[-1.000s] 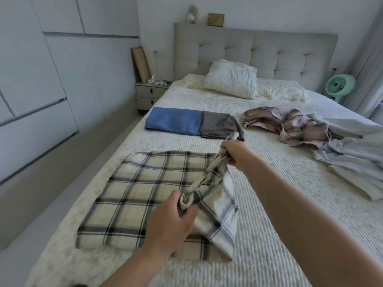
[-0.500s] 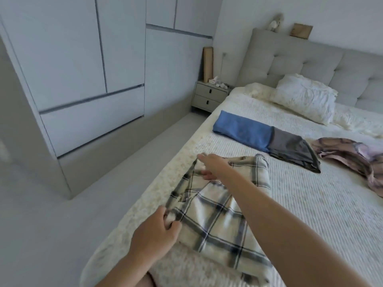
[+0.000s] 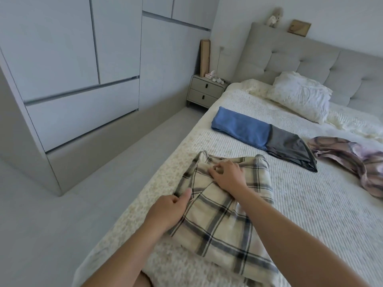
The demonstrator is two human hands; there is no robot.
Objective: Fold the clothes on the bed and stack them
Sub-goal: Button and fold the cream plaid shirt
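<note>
A cream plaid garment [image 3: 219, 216] with dark checks lies folded in a narrow strip near the left edge of the bed [image 3: 300, 204]. My left hand [image 3: 167, 210] pinches its left edge between thumb and curled fingers. My right hand [image 3: 227, 176] rests on the far part of the plaid garment, fingers bent onto the cloth. Beyond it lie a folded blue garment [image 3: 240, 128] and a folded grey garment [image 3: 290, 150], side by side. A crumpled pink patterned garment [image 3: 352, 160] lies unfolded at the right.
A white pillow [image 3: 300, 96] leans on the grey tufted headboard [image 3: 310, 54]. A two-drawer nightstand [image 3: 205, 92] stands in the far corner. White wardrobe doors [image 3: 72, 79] line the left wall, with grey floor [image 3: 72, 214] between them and the bed.
The right side of the plaid garment, held up a second ago, has been folded over to the left and laid flat. My view has swung left. My right hand now rests on the cloth.
</note>
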